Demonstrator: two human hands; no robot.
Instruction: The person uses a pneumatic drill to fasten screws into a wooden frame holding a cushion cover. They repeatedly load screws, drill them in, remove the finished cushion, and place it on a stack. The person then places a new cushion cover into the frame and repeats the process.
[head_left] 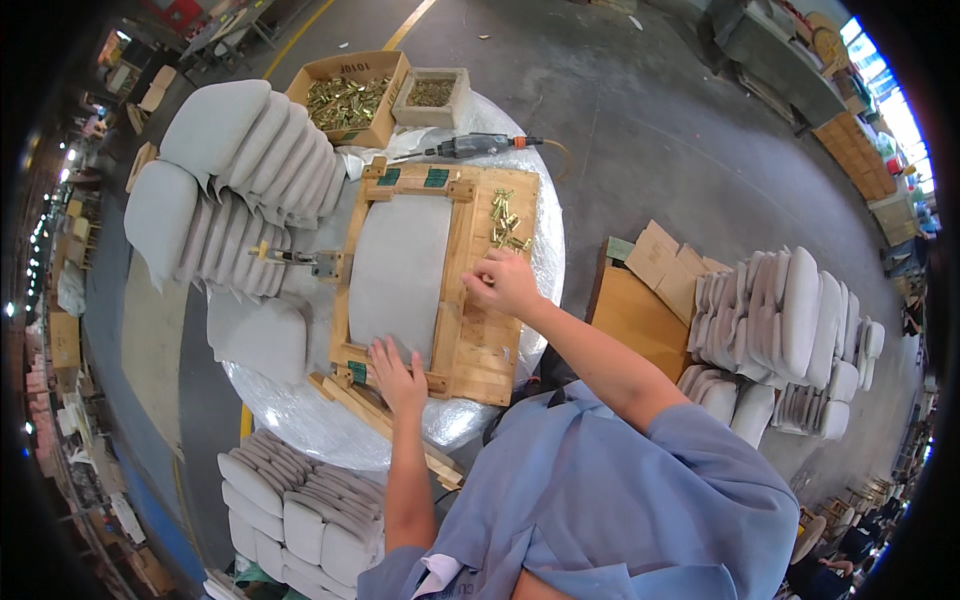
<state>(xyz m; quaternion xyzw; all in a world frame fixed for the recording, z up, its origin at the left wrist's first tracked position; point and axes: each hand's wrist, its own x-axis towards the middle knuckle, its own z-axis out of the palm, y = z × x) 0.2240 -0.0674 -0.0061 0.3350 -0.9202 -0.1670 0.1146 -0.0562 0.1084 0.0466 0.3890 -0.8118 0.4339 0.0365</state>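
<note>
A grey upholstered panel lies inside a wooden jig frame on a wooden board. My left hand rests with fingers spread on the panel's near end, by the frame's lower rail. Over the right part of the board, my right hand is closed with thumb and fingers together; whatever is in them is too small or hidden to name. Just beyond it, small brass fittings lie in a loose pile. A toggle clamp sits at the frame's left side.
A power screwdriver lies past the board, near a cardboard box of brass fittings and a smaller box. Stacks of grey cushions stand at left, more cushions at right. Wooden strips lie at the near edge.
</note>
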